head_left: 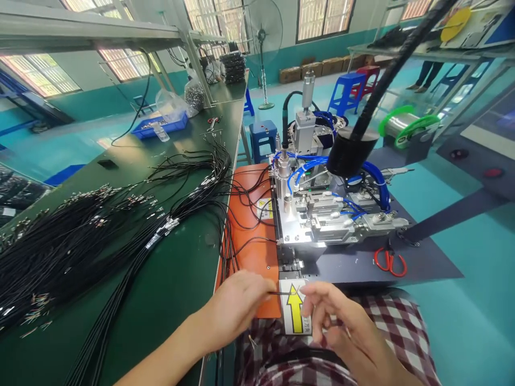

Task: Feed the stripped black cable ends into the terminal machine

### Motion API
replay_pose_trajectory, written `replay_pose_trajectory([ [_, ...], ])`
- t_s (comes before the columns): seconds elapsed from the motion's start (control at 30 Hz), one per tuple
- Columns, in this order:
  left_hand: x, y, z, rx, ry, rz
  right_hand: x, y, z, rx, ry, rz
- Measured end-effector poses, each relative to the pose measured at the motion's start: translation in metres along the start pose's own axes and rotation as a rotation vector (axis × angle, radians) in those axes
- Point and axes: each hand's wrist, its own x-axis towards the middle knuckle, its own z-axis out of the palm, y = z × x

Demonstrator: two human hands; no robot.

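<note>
Your left hand (233, 308) pinches a thin black wire (281, 293) over the yellow-arrow label (295, 316), at 6 o'clock from the machine (322, 209). Your right hand (341, 327), fingers loosely curled, touches the wire's end.

My left hand (233, 305) and right hand (341, 327) are bare, no gloves or rings showing, and both forearms are uncovered, no sleeves reaching them. Just below my hands lies my checked garment (394, 327), red, white and dark plaid, across my lap.
</note>
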Motion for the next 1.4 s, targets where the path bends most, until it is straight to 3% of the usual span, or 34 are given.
replay_pose_trajectory([
  [0.2,0.014,0.005,0.023,0.023,0.051,0.065,0.009,0.01,0.003,-0.009,0.271,0.248],
  [0.37,0.027,0.012,0.029,0.0,0.06,0.1,0.008,0.011,-0.003,-0.044,0.282,0.193],
  [0.47,0.034,0.021,0.029,-0.062,0.045,0.125,0.003,0.007,-0.007,-0.092,0.239,0.065],
  [0.57,0.038,0.03,0.027,-0.116,0.036,0.163,-0.004,0.001,-0.01,-0.071,0.296,-0.037],
  [0.67,0.036,0.035,0.026,-0.152,0.058,0.164,-0.006,-0.001,-0.009,-0.009,0.354,0.029],
  [0.8,0.025,0.031,0.027,-0.078,0.125,0.084,0.004,0.007,-0.005,0.166,0.317,0.252],
  [0.93,0.019,0.03,0.026,0.001,0.12,-0.013,0.018,0.017,-0.002,0.223,0.224,0.24],
  [1.07,0.027,0.036,0.028,-0.329,0.025,-0.215,0.023,0.02,0.0,0.153,0.185,0.192],
  [1.23,0.041,0.036,0.036,-0.767,0.007,-0.378,0.024,0.02,-0.012,0.177,0.12,0.185],
  [1.33,0.044,0.031,0.04,-0.876,0.007,-0.443,0.025,0.018,-0.022,0.111,0.192,0.149],
  [1.4,0.046,0.028,0.041,-0.893,0.015,-0.458,0.026,0.015,-0.024,-0.042,0.278,0.032],
])
